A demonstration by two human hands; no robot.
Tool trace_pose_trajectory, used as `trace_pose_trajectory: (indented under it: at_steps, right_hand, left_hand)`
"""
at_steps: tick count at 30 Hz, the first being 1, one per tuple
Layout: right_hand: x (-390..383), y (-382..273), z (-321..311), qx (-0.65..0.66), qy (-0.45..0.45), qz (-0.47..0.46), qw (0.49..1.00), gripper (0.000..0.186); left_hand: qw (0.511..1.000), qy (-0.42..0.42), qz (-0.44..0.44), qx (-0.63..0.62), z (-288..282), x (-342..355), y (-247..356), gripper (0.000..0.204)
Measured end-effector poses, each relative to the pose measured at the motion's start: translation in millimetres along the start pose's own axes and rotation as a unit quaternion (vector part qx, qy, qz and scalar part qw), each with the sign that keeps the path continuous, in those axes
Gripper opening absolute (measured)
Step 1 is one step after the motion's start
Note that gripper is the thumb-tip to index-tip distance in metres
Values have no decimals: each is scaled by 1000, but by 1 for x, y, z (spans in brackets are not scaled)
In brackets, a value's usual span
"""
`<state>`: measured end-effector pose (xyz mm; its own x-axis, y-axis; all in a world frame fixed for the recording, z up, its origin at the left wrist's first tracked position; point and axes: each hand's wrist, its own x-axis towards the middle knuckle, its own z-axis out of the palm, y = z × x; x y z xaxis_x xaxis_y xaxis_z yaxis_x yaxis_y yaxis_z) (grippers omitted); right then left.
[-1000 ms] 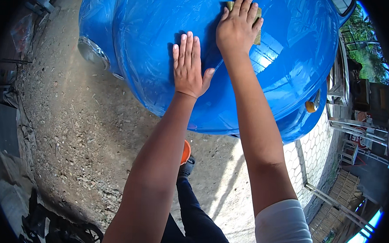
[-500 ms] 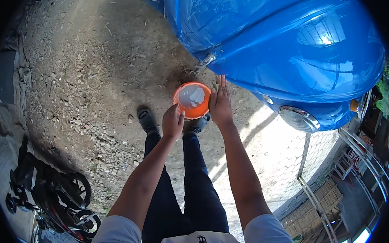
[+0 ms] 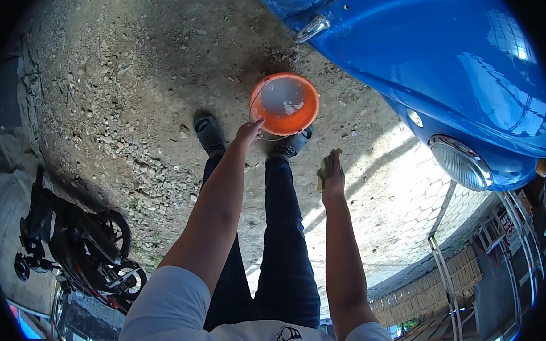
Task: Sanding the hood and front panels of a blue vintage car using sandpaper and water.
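My left hand is closed on the near left edge of an orange bucket. Whether the fingers grip its rim or its thin wire handle is hard to make out. Cloudy greyish water with patches of white foam lies inside. To the right of the bucket and apart from it, my right hand is closed round a yellowish-green sponge. Beyond both hands, at the upper right, is the glossy blue body of a car, which neither hand touches.
A round headlight and a chrome bumper piece sit on the car. My dark shoes stand on gravelly dirt ground. A black motorcycle is at the lower left. Metal rails rise at the lower right.
My right hand has drawn back from beside the car and bucket, toward me and rightward, with the sponge. The car has shifted rightward in view. My left hand stays at the bucket.
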<state>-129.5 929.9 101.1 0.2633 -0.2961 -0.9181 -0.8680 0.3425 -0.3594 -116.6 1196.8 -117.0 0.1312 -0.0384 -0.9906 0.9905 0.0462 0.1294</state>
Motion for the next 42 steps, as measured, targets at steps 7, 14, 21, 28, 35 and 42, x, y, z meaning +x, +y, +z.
trace_pose_trajectory:
  at_steps: [7, 14, 21, 28, 35, 42]
  right_hand:
    - [-8, -19, -24, 31, -13, -8, 999, 71]
    - [-30, -51, 38, -33, -99, -13, 994, 78]
    - [-37, -96, 137, 40, -181, 62, 981, 65]
    - [-17, -130, 227, 154, -318, 64, 933, 73]
    - [38, -161, 366, 108, -302, 78, 944, 56]
    - [109, -174, 484, -94, -235, 23, 967, 31]
  left_hand:
    - [974, -27, -15, -224, 76, -103, 66, 44]
    - [991, 92, 18, -93, 20, -148, 155, 39]
    - [984, 105, 139, -42, -77, -144, 210, 33]
    - [933, 140, 331, 20, -111, -108, 268, 28]
    - [966, 63, 245, -49, -202, -80, 322, 28]
    - [982, -45, 167, -80, -268, -66, 337, 35]
